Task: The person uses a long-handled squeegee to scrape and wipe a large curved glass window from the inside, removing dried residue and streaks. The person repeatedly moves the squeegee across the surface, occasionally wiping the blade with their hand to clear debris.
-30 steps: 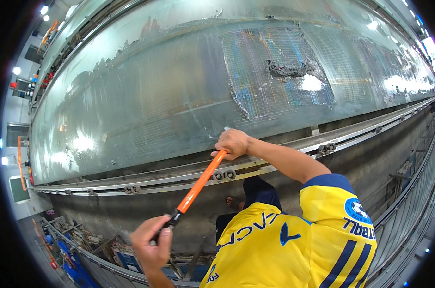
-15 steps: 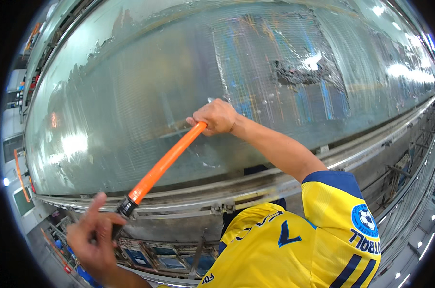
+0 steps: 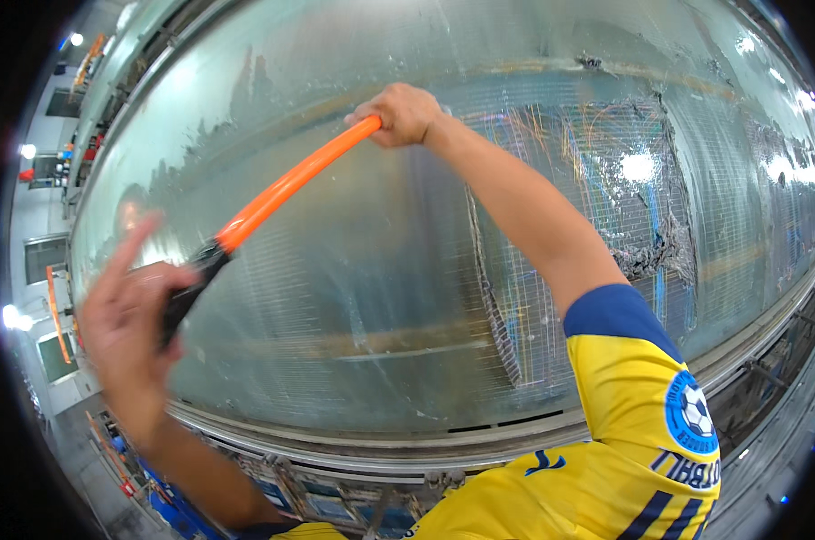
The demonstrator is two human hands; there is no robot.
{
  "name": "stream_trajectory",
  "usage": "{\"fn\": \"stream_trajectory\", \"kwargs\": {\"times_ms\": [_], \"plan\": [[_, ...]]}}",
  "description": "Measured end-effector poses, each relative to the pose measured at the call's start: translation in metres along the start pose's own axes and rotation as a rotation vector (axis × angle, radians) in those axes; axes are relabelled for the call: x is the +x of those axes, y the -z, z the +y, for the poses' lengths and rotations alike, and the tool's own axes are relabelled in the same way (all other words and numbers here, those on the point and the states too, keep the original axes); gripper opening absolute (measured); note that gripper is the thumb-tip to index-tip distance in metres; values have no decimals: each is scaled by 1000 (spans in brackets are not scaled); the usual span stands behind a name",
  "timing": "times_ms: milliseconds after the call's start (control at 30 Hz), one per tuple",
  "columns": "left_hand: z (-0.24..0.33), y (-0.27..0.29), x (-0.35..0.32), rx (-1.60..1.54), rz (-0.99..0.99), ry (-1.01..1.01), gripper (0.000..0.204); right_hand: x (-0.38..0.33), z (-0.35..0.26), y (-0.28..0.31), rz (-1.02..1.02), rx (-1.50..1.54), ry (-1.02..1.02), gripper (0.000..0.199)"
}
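A long orange pole [image 3: 286, 187] with a black grip at its lower end slants between my two hands. My right hand [image 3: 404, 115] is closed around its upper end, and what the pole joins beyond that fist is hidden. At the black grip [image 3: 194, 290] is my left hand [image 3: 124, 315], blurred by motion, with the grip against its palm and the index finger stretched out. Below both hands lies a wide, wet, greenish translucent sheet [image 3: 371, 279] with fine ridges. A rectangular patch [image 3: 596, 171] with coloured lines and a torn grey area shows right of my right hand.
A metal rail [image 3: 335, 445] runs along the near edge of the sheet, with framework below it. Along the far left edge is another rail [image 3: 146, 94]. Another orange bar [image 3: 58, 315] stands out against the left background, and something blue [image 3: 178, 513] lies low at the left.
Both hands and the orange pole have moved up and farther out over the sheet. My left hand has come from the near rail to above the sheet. The view has shifted too.
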State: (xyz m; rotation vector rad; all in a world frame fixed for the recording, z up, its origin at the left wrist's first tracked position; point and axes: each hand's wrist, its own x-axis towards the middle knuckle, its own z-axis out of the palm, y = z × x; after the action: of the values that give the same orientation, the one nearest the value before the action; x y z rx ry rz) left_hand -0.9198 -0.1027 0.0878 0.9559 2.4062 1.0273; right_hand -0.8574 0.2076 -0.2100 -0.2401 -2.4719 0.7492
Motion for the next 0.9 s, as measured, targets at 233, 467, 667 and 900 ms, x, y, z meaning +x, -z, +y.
{"fn": "stream_trajectory", "kwargs": {"times_ms": [233, 467, 667, 900], "plan": [[-63, -13, -136, -191, 57, 133, 34, -53, -41, -50, -64, 69, 225, 8], [-51, 53, -345, -175, -2, 231, 27, -243, -237, -36, -228, 263, 208, 30], [-6, 38, -430, -143, -127, 188, 29, -376, -297, 23, -152, 217, 70, 40], [42, 25, -414, 36, -132, -28, 30, -365, -286, 26, 22, 273, 73, 43]]}}
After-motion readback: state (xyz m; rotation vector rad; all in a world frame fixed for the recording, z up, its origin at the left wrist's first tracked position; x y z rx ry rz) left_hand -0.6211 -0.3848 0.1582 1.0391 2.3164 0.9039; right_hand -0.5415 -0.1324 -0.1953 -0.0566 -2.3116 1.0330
